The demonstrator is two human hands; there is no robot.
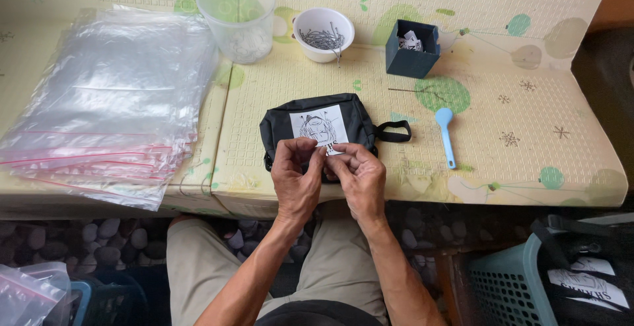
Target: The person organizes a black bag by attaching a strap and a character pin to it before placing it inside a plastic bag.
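Head view: left hand (pixel 296 174) and right hand (pixel 356 174) pinch together at the black pouch (pixel 317 125), covering its near edge; pinched item indiscernible.

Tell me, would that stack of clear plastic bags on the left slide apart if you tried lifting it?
Probably. The stack of clear zip bags looks glossy and thin, so the sheets likely slip over one another. Their red-lined edges already fan out unevenly at the front, hinting they shift easily. The pile overhangs the mat's edge and droops, so it is likely floppy and light.
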